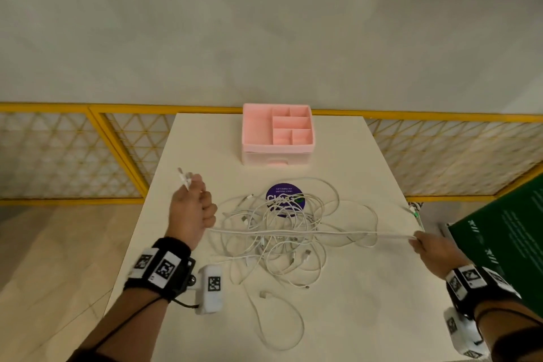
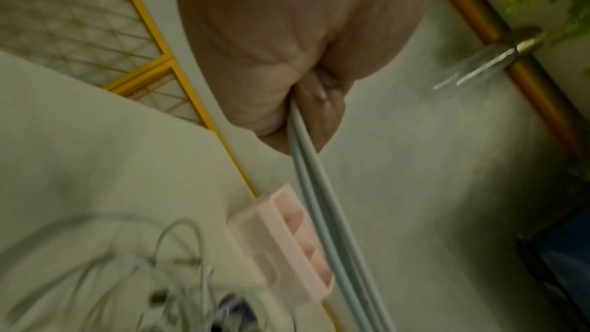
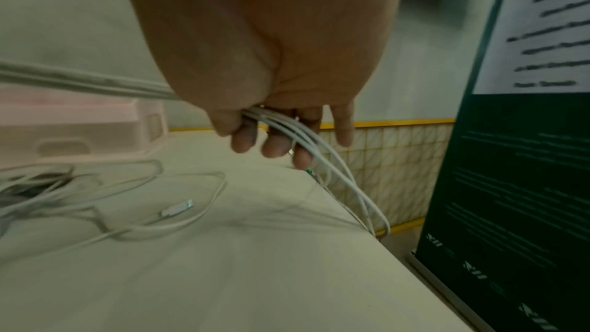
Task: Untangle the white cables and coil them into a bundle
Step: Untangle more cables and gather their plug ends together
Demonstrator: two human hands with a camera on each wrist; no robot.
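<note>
A tangle of white cables (image 1: 276, 232) lies in the middle of the white table (image 1: 338, 317), with several plugs showing among the loops. My left hand (image 1: 192, 209) is fisted round cable strands (image 2: 314, 186) at the table's left, plug ends (image 1: 184, 178) sticking up above the fist. My right hand (image 1: 432, 247) grips the other end of those strands (image 3: 287, 125) at the right edge, loose ends (image 1: 415, 213) hanging past the fingers. Between the hands the strands (image 1: 317, 233) run taut above the tangle. One cable loop (image 1: 282, 323) trails toward the table's near edge.
A pink compartment organiser (image 1: 276, 134) with a drawer stands at the table's far edge. A round purple sticker (image 1: 284, 200) lies under the tangle. A green banner (image 1: 505, 244) stands close on the right. Yellow-framed mesh fencing (image 1: 88, 156) runs behind the table.
</note>
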